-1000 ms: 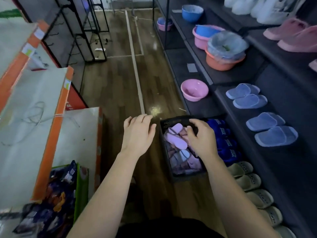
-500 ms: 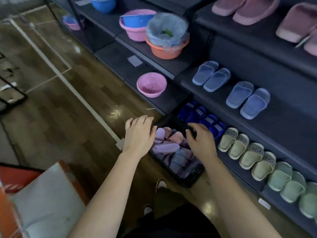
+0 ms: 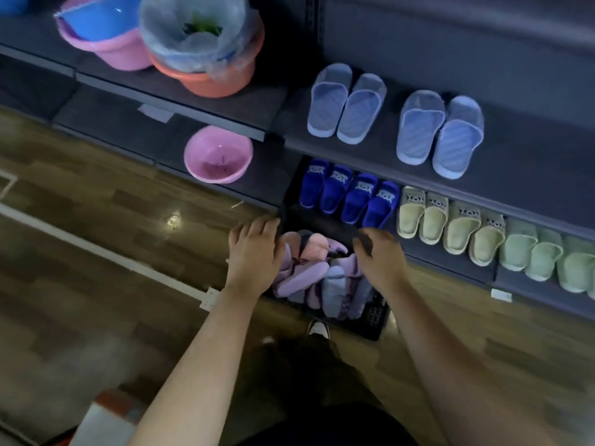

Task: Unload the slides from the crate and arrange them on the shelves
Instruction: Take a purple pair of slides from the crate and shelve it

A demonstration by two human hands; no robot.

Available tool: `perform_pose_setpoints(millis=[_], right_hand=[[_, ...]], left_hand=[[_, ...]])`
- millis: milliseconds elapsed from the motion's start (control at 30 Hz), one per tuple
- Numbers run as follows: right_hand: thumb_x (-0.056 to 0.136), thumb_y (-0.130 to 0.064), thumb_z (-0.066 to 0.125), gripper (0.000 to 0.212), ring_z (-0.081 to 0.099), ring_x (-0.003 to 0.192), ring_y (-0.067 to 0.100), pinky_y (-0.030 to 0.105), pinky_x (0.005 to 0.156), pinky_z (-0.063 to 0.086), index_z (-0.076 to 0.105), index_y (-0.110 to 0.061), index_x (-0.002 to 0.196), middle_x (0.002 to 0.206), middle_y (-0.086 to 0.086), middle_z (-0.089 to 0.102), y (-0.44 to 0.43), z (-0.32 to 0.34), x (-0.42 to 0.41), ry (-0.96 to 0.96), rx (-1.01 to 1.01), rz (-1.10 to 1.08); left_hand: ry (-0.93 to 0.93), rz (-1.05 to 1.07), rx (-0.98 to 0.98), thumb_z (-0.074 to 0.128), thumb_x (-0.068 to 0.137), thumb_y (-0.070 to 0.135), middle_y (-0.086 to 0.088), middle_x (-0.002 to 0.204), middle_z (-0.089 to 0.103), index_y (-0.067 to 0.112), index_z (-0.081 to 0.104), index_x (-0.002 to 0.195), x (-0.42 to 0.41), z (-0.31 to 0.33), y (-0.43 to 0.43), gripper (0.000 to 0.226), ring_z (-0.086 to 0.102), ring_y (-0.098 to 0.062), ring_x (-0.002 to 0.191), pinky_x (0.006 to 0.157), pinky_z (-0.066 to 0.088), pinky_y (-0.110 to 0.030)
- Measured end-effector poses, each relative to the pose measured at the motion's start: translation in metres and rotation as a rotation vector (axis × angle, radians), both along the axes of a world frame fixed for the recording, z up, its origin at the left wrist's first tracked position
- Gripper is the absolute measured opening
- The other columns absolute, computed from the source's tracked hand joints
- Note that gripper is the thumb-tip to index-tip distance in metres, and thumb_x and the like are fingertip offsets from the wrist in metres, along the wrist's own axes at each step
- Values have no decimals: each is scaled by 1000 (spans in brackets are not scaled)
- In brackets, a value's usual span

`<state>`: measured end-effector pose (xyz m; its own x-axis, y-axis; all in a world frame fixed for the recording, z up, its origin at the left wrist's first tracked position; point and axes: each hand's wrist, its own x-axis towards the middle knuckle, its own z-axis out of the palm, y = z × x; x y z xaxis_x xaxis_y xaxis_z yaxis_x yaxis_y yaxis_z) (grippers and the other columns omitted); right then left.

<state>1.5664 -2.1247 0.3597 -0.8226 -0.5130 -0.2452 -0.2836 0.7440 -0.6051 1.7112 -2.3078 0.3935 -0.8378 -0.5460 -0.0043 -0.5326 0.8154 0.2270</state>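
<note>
Wooden floor (image 3: 96, 236) with a white line runs along dark shelves (image 3: 531, 149), which carry basins (image 3: 219, 154) on one side and rows of pale blue, deep blue, cream and green footwear on the other. Both bare forearms reach forward and down from the bottom of the view. Between them a black crate (image 3: 373, 320) sits on the floor just in front of the lowest shelf, heaped with pink and lilac slides (image 3: 309, 272). The left hand (image 3: 254, 255) lies palm down over the crate's left edge, its fingers (image 3: 273, 225) bent toward the far corner; it hides the rim there, so I cannot tell whether it grips. The right hand (image 3: 383, 255) sits at the far right corner, its fingers (image 3: 363, 241) curled round the dark rim. Most of the crate's walls are covered by hands and slides, and motion blur softens the pile. A shoe tip (image 3: 318, 328) shows just below the crate.
</note>
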Motion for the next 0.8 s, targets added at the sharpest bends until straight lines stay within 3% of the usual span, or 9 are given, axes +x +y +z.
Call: perform_pose_setpoints(millis=[100,267,400,567,800], right_hand=[[91,-24,59,25,61,98,34,34,75,44,64,-8,109,107,17,64,-8,-38,-7,-50,35,-75],[93,-30,56,32,59,102,35,34,75,43,62,-11,118,115,17,62,-24,-114,0,-163,160,-147],[92,-33,58,37,59,104,35,34,77,45,60,-15,125,122,15,60,-48,-179,14,-265,222,-244],[91,-32,57,34,60,103,35,37,78,47,61,-12,119,117,16,63,-81,-274,30,-350,251,-314],[94,-40,52,58,52,117,37,38,89,43,39,-6,139,129,21,56,-104,-411,46,-567,273,-452]], left_hand=[[-48,-30,51,57,89,24,-12,113,64,13,59,119,-18,-36,-18,32,61,-33,101,94,40,-45],[-135,-91,174,55,90,23,-11,121,60,14,56,124,-37,-110,-47,35,57,-33,107,95,38,-45],[-162,-166,204,61,87,19,-12,116,63,12,58,120,-38,-173,-71,34,61,-33,100,89,43,-44],[-197,-228,220,64,85,17,-14,110,65,10,60,115,-33,-260,-95,31,63,-34,92,84,46,-44],[-219,-277,304,45,90,28,-11,119,61,11,55,123,-20,-382,-105,38,60,-28,104,86,50,-42]])
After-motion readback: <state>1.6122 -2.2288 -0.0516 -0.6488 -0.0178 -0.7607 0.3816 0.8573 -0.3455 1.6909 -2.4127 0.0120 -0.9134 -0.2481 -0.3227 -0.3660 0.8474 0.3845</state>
